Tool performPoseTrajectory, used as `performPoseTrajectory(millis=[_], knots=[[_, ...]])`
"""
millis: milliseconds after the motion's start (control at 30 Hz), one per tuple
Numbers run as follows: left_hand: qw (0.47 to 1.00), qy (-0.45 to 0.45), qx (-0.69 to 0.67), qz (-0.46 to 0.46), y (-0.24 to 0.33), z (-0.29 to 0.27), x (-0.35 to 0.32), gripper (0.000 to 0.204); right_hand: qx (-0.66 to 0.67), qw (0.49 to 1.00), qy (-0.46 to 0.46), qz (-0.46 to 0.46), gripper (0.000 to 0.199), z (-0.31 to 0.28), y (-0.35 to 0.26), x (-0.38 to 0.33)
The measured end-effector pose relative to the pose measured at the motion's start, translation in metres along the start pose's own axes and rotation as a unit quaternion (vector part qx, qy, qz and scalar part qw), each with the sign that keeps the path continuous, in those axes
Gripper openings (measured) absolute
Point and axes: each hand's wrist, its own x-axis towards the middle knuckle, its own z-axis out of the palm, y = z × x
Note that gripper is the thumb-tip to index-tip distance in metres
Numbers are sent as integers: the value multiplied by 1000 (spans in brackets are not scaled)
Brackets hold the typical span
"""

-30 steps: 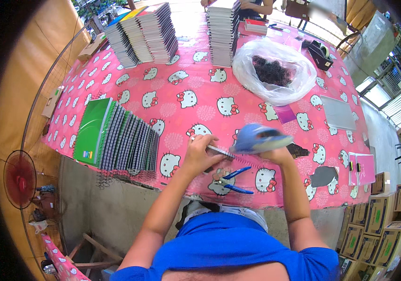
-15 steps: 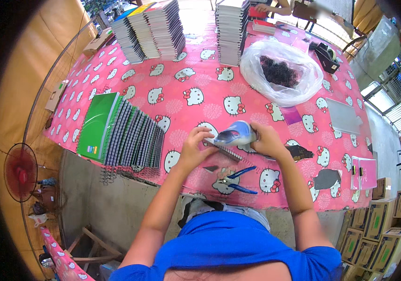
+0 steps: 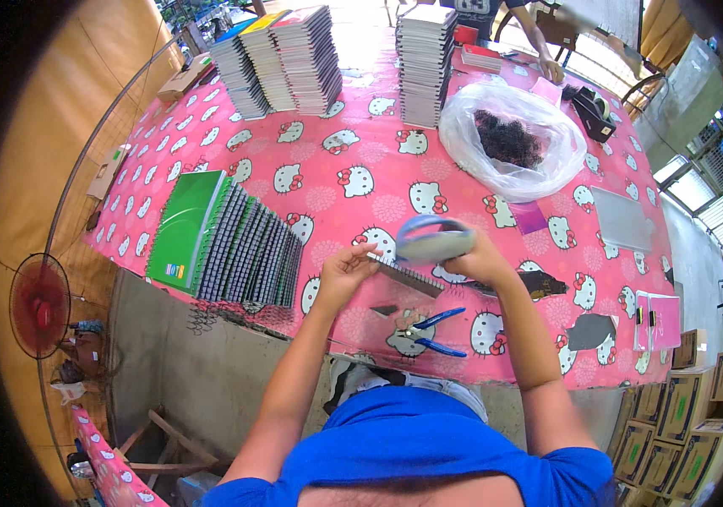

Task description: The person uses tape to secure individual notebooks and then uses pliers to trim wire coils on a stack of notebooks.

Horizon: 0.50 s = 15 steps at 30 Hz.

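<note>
Over the near middle of the table, a small spiral notebook (image 3: 413, 278) shows its coiled spine. Its blue-edged cover and pages seem curled into a loop above the spine, blurred by motion. My right hand (image 3: 477, 257) is closed on the right side of this loop. At the spine's left end, my left hand (image 3: 347, 270) has its fingers bent and pinching near the corner. Blue-handled cutting pliers (image 3: 431, 332) lie open on the table just below the notebook. A small dark scrap (image 3: 384, 310) lies to their left.
Green spiral notebooks (image 3: 185, 228) stand in a row at left. Tall notebook stacks (image 3: 306, 63) rise at the back. A plastic bag (image 3: 539, 177) holds black coils (image 3: 507, 139). Dark pieces (image 3: 591, 333) and a pink notebook (image 3: 664, 321) lie right. Another person's hand (image 3: 551, 69) rests at the far edge.
The curled notebook pages have swung up into a wider loop in my right hand. My left fingers have bent in more. The person across has moved an arm to the right.
</note>
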Motion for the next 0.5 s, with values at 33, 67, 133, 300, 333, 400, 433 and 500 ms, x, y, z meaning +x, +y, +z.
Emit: performPoseTrajectory(millis=[33,67,133,300,333,400,433,500], knots=[[1000,0,-16,-4,-3,1,2,36,83,996,-39,-2,41,-2,-2,-5],[999,-1,-31,-8,-5,2,1,34,-23,999,-30,-15,38,2,12,3],[1000,0,-9,-20,-5,0,-3,33,-150,984,96,13,37,7,17,-3],[999,11,-24,-20,-5,-1,-2,29,-305,892,319,96,40,-25,50,-5],[999,9,-37,-18,-6,3,-3,28,-322,890,320,44,39,-28,64,-11],[998,2,-61,-8,-1,13,2,26,-352,875,326,-64,36,-29,86,-24],[998,20,-67,-4,-1,9,0,26,-378,854,344,-95,36,-19,62,-30],[995,43,-85,1,-3,12,1,25,-335,901,263,-86,40,1,23,-65]])
